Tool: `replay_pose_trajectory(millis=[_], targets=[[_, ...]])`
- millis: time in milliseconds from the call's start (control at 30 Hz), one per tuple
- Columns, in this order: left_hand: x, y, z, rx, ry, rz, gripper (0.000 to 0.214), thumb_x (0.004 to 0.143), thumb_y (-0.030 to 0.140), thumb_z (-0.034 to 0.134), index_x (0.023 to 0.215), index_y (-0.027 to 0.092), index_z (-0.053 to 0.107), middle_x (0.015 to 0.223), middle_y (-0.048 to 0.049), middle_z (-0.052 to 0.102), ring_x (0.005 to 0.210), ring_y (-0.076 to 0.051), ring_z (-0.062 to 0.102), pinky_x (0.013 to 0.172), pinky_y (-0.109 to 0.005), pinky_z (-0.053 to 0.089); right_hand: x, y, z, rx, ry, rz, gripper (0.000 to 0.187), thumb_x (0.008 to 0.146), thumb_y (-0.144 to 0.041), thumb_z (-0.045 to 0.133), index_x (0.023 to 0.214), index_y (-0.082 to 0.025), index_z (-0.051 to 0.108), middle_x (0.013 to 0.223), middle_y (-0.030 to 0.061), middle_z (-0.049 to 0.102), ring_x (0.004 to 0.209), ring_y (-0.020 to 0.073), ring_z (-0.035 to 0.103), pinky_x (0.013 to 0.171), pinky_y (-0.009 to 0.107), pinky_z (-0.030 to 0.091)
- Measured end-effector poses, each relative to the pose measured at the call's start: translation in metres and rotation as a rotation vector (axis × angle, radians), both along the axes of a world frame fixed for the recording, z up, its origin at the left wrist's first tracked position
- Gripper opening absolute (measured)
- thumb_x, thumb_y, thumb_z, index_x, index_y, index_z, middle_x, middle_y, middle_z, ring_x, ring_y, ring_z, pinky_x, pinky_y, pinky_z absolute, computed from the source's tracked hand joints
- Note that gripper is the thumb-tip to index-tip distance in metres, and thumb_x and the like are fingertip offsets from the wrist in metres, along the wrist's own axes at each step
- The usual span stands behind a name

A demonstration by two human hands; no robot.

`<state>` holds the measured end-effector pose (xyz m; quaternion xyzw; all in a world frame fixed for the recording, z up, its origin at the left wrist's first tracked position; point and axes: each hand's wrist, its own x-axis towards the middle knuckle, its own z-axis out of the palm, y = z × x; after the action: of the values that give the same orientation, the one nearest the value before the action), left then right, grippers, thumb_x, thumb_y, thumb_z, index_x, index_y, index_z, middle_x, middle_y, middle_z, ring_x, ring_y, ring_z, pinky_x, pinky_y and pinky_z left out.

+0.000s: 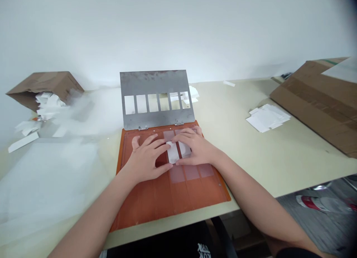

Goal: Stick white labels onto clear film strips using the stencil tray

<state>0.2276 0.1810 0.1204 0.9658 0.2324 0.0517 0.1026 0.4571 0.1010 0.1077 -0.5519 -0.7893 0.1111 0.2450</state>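
Observation:
An orange board (145, 202) lies on the table, with a grey metal frame (152, 81) hinged at its far edge and standing raised. Six rectangular windows run across the frame. On the board a white card (173, 152) lies flat between my hands, and a second white card (184, 150) is partly hidden under my right hand. My left hand (149, 157) is open, fingers spread, its fingertips at the first card's left side. My right hand (199, 146) rests open over the second card, thumb and index reaching the first one. Pale translucent rectangles (192, 173) show on the board nearer me.
A cardboard box (60, 81) with white scraps (48, 101) stands at left, beside translucent sheeting (52, 176). At right lie a pile of white cards (267, 117) and a large cardboard box (318, 101). More white cards (193, 92) sit behind the frame. The table's front edge is close.

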Motion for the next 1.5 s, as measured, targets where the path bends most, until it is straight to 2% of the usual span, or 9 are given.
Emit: replay_pose_trajectory(millis=[167,433,867,1000,1333,1500], targets=[[0.0003,0.0000,-0.0004,-0.001,-0.003,0.001,0.051,0.089,0.058,0.051,0.128,0.027,0.061,0.141,-0.0091,0.055,0.139,-0.042,0.037,0.106,-0.077,0.014,0.0058,-0.0025,0.0092,-0.020,0.037,-0.048,0.045,0.074,-0.043,0.075,0.111,-0.023,0.060,0.118,0.0041,0.066,0.116,0.0285,0.052,0.097,0.045,0.024],[0.0014,-0.0010,-0.0016,0.008,-0.013,0.004,0.049,0.089,0.056,0.052,0.129,0.028,0.060,0.139,-0.0081,0.057,0.138,-0.042,0.038,0.104,-0.079,0.015,0.0031,-0.0001,0.0044,-0.072,0.014,-0.021,0.065,0.063,-0.053,0.082,0.116,-0.024,0.060,0.120,0.0067,0.065,0.120,0.0320,0.049,0.103,0.050,0.020],[0.0017,-0.0007,0.0003,-0.034,-0.006,0.050,0.062,0.086,0.058,0.051,0.138,0.024,0.045,0.140,-0.0122,0.055,0.140,-0.039,0.037,0.107,-0.075,0.012,0.0017,0.0005,0.0007,-0.057,-0.023,-0.024,0.067,0.065,-0.056,0.079,0.119,-0.022,0.060,0.121,0.0085,0.065,0.119,0.0325,0.051,0.102,0.050,0.022],[0.0012,-0.0001,0.0000,-0.030,-0.007,0.049,0.064,0.086,0.058,0.051,0.139,0.024,0.042,0.141,-0.0116,0.054,0.140,-0.038,0.037,0.107,-0.074,0.012,0.0019,0.0002,0.0010,-0.052,-0.025,-0.024,0.066,0.064,-0.055,0.080,0.119,-0.023,0.060,0.119,0.0060,0.065,0.119,0.0310,0.051,0.102,0.049,0.022],[0.0017,0.0003,0.0003,-0.023,-0.004,0.020,0.052,0.089,0.055,0.051,0.134,0.030,0.056,0.141,-0.0081,0.055,0.139,-0.041,0.038,0.107,-0.075,0.011,0.0016,-0.0006,0.0020,-0.068,-0.021,-0.024,0.066,0.064,-0.054,0.080,0.119,-0.023,0.060,0.120,0.0063,0.065,0.120,0.0313,0.050,0.104,0.051,0.022],[0.0029,0.0013,0.0017,-0.014,0.010,0.022,0.044,0.093,0.053,0.045,0.129,0.033,0.060,0.141,-0.0048,0.055,0.139,-0.039,0.038,0.103,-0.078,0.014,0.0037,-0.0040,0.0096,-0.100,0.014,-0.026,0.051,0.074,-0.045,0.074,0.117,-0.024,0.059,0.123,0.0047,0.064,0.120,0.0294,0.049,0.102,0.049,0.024]])
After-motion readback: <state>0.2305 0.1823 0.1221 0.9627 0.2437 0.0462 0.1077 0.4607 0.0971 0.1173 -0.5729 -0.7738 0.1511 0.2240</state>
